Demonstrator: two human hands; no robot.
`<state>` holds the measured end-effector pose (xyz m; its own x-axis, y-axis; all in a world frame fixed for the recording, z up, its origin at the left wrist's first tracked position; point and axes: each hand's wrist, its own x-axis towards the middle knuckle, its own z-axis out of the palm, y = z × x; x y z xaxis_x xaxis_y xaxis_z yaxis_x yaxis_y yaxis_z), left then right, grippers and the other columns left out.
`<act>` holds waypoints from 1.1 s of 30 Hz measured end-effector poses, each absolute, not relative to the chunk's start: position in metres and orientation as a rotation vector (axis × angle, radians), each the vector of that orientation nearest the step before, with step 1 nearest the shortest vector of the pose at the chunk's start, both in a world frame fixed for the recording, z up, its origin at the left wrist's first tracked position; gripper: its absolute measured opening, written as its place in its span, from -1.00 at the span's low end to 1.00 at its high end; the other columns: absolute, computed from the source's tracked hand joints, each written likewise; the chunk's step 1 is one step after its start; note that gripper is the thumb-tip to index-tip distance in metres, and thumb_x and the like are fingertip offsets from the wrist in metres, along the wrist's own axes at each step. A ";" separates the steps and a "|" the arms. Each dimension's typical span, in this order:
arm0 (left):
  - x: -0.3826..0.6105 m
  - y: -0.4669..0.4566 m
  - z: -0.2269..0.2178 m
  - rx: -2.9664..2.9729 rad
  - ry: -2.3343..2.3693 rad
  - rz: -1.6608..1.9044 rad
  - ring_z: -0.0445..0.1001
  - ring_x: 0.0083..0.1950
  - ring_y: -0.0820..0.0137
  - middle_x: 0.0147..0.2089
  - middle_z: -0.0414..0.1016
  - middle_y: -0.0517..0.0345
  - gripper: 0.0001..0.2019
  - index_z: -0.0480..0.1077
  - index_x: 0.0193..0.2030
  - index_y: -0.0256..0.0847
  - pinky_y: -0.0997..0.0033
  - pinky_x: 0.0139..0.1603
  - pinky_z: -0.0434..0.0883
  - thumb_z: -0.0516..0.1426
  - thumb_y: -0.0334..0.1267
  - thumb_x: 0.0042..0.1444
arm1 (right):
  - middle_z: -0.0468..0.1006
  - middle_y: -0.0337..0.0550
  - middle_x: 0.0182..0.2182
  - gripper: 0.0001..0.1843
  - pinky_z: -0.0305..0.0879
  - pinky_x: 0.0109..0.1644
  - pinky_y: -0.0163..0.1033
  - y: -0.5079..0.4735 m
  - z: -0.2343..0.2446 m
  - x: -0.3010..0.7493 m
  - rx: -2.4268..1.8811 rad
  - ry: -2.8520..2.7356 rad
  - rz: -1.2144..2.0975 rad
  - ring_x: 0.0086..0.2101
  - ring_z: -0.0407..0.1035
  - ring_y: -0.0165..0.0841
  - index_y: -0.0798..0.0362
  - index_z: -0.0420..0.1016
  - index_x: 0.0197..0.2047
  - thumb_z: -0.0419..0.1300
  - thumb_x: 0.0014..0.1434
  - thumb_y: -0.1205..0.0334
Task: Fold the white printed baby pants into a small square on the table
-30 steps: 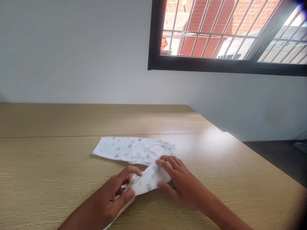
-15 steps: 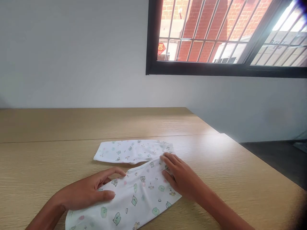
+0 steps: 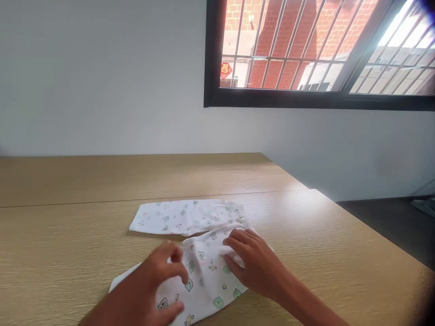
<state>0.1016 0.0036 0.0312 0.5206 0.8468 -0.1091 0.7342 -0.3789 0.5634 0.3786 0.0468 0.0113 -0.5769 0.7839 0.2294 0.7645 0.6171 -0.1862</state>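
A small pair of white baby trousers (image 3: 190, 217) with little animal prints lies on the wooden table (image 3: 68, 244). One leg stretches left along the table, the other comes toward me. My right hand (image 3: 253, 260) rests flat on the near leg close to the waistband, fingers spread. My left hand (image 3: 152, 285) is over the lower part of the near leg, blurred by motion, with its fingers curled and touching the cloth.
The table's far half meets a grey wall. The table's right edge runs diagonally, with dark floor (image 3: 390, 222) beyond it. A black-framed barred window (image 3: 306, 50) is at the upper right.
The near trouser leg was bunched in my hands, then got spread out toward me. My left hand has since moved right along that leg; my right hand stayed near the waistband.
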 end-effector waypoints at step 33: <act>0.073 0.031 0.012 2.469 1.504 0.261 0.39 -0.13 0.18 -0.11 0.46 0.10 -0.80 0.45 -0.07 -0.08 0.11 -0.10 0.36 0.05 -0.22 0.26 | 0.48 -0.16 -0.28 -0.93 0.25 -0.09 -0.06 0.085 0.018 0.423 -1.398 -2.457 0.391 -0.18 0.26 -0.17 -0.03 0.36 -0.22 0.14 0.20 0.31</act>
